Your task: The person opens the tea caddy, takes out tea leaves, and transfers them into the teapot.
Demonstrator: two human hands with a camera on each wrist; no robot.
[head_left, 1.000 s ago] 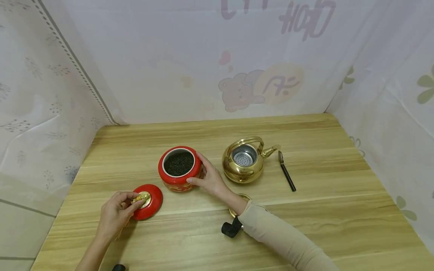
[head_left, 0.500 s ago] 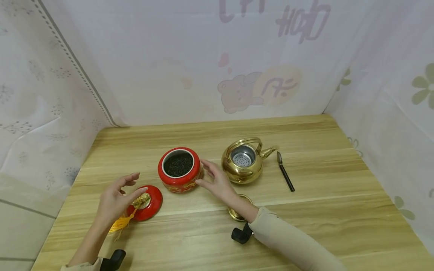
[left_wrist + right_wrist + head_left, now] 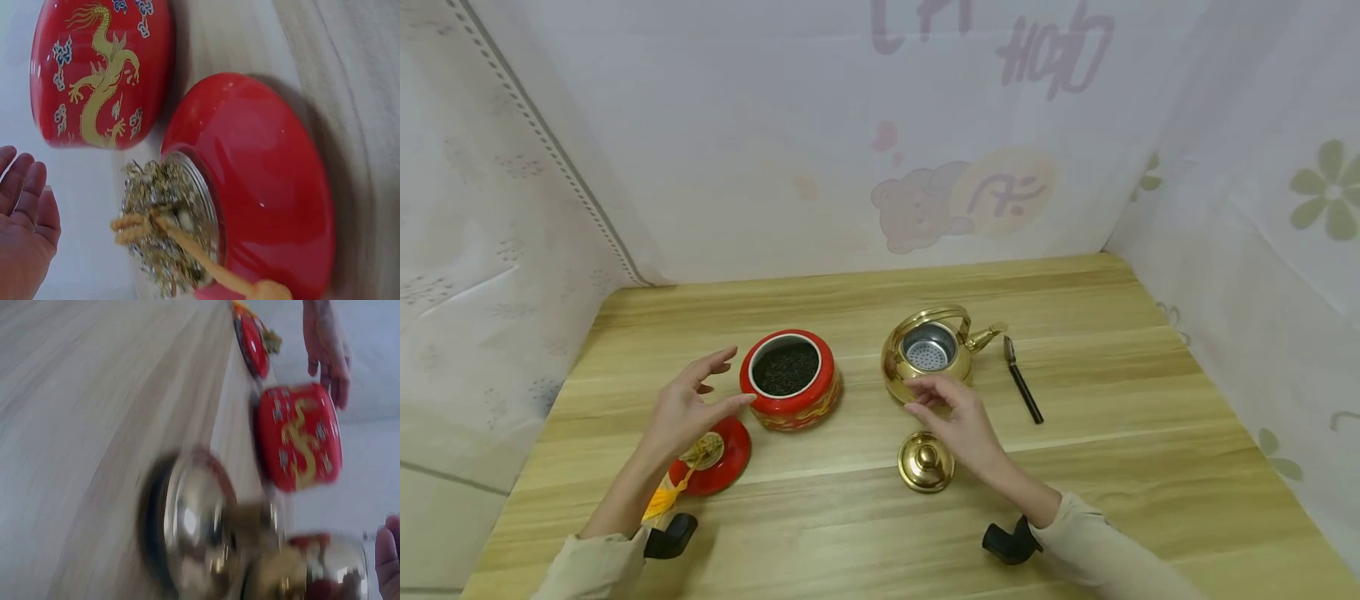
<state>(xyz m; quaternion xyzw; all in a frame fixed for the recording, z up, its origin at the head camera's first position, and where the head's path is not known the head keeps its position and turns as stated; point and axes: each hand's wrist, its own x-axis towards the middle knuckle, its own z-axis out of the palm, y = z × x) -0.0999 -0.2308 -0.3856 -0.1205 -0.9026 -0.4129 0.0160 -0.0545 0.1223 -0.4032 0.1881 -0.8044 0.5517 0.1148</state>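
A red jar point(image 3: 797, 410) with a gold dragon holds dark loose tea leaves point(image 3: 786, 368). My left hand point(image 3: 688, 412) hovers at its left side, fingers spread and holding nothing; whether the thumb touches the jar I cannot tell. Below that hand lies the red jar lid point(image 3: 269, 175), with a gold knob point(image 3: 172, 219) and a yellow tassel point(image 3: 664, 500). My right hand point(image 3: 958, 421), its fingers loosely bent around nothing, is in front of the brass teapot point(image 3: 895, 367) and partly covers it. A metal strainer point(image 3: 928, 355) sits in the teapot's mouth. Just left of the right wrist rests the brass teapot lid point(image 3: 927, 462).
To the right of the teapot spout lies a dark-handled scoop point(image 3: 1024, 392). Black wrist mounts point(image 3: 1011, 542) stick out beside both forearms. The wooden table point(image 3: 850, 533) meets patterned cloth walls point(image 3: 760, 167) at the back and sides.
My left hand has let go of the lid's knob and risen toward the jar. The right hand has released the jar and moved right, in front of the teapot, uncovering the brass lid.
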